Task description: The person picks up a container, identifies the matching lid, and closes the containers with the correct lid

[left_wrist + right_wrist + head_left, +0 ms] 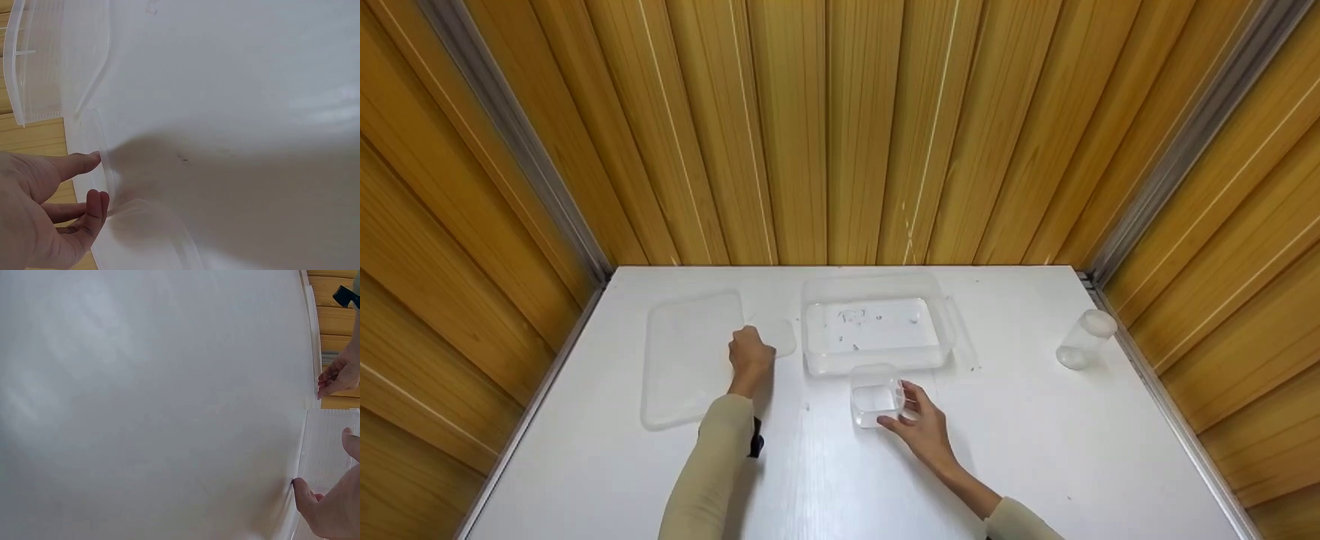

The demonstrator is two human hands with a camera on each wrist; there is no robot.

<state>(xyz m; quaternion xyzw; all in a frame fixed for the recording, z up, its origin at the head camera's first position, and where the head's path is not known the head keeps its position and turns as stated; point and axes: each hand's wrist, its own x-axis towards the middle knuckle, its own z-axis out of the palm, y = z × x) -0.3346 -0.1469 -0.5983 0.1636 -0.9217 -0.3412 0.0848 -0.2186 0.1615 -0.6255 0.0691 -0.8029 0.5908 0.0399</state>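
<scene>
A small clear lid [780, 339] lies flat left of the large container. My left hand [751, 352] is at its left edge, with thumb and curled fingertips on the lid; in the left wrist view the thumb [84, 163] meets its rim. My right hand [922, 431] grips a small clear plastic container [875, 401] by its right side. Thumb at the near corner, fingers at the far one. This container stands on the table just in front of a large clear container [877, 363]. In the right wrist view the ribbed small container [326, 450] is partly hidden by the hand.
A large translucent lid [690, 360] lies flat at the left, close to my left hand. On the right side of the white table [1035, 450] stands a clear jar [1084, 341]. A thin clear strip [962, 334] shows beside the large container. Wood-patterned walls [862, 135] enclose the table.
</scene>
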